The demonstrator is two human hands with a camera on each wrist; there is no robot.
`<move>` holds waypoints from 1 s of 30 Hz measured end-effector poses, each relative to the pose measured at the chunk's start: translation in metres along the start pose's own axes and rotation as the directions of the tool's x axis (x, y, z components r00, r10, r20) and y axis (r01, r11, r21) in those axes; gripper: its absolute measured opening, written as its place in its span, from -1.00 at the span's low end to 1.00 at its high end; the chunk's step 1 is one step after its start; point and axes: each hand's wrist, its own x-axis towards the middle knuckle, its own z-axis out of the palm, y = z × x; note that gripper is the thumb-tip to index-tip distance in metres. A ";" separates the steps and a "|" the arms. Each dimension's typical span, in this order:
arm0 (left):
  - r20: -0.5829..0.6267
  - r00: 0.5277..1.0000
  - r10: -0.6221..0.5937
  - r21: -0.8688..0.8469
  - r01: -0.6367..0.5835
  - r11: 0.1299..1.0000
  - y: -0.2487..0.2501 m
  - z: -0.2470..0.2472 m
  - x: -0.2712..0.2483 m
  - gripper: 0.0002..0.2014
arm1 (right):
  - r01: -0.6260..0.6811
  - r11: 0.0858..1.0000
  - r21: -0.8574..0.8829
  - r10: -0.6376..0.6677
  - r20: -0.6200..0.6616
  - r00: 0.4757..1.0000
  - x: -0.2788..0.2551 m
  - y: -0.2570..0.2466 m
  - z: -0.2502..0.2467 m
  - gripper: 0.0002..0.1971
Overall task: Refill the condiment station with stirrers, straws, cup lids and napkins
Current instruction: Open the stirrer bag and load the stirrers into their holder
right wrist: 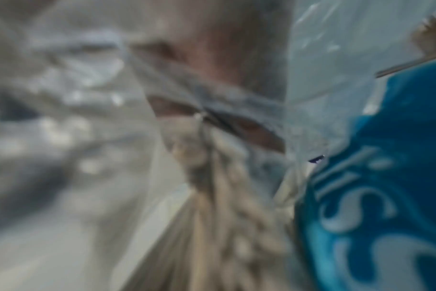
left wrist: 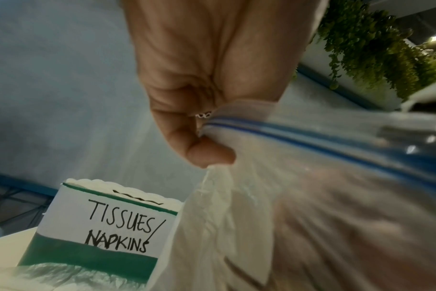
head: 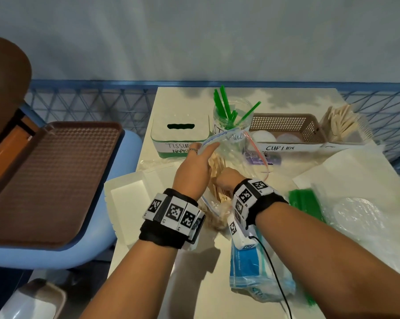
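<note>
A clear zip bag (head: pixel 238 155) of wooden stirrers (head: pixel 217 171) stands open at the table's middle. My left hand (head: pixel 195 164) pinches the bag's blue zip rim (left wrist: pixel 311 141) and holds it up. My right hand (head: pixel 225 178) is inside the bag. In the blurred right wrist view its fingers (right wrist: pixel 212 59) seem closed on a bundle of stirrers (right wrist: pixel 224 216) that fans out below them. Behind stand the tissue/napkin box (head: pixel 178 134), a jar of green straws (head: pixel 231 116), the cup-lid basket (head: pixel 284 127) and a stirrer holder (head: pixel 341 125).
A blue napkin pack (head: pixel 252 272) lies under my right wrist. Green straws in a bag (head: pixel 306 203) and bagged lids (head: pixel 355 215) lie to the right. A white paper tray (head: pixel 127 199) sits left of my hands. A brown tray (head: pixel 51 176) rests on a blue chair.
</note>
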 end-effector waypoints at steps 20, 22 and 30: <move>-0.027 0.993 -0.117 -0.124 0.113 0.986 -0.001 0.001 0.027 -0.53 | 0.438 0.723 0.535 -0.391 -0.206 0.897 -0.059 0.027 -0.013 -0.77; -0.029 0.993 -0.114 -0.153 0.108 0.982 0.001 0.000 0.028 -0.55 | 0.479 0.768 0.424 -0.450 -0.175 0.876 -0.062 0.026 -0.015 -0.83; 0.083 0.985 -0.150 0.082 0.143 0.986 -0.004 -0.001 0.030 -0.70 | 0.576 0.437 0.691 -0.354 -0.456 0.816 -0.068 0.023 -0.041 -0.75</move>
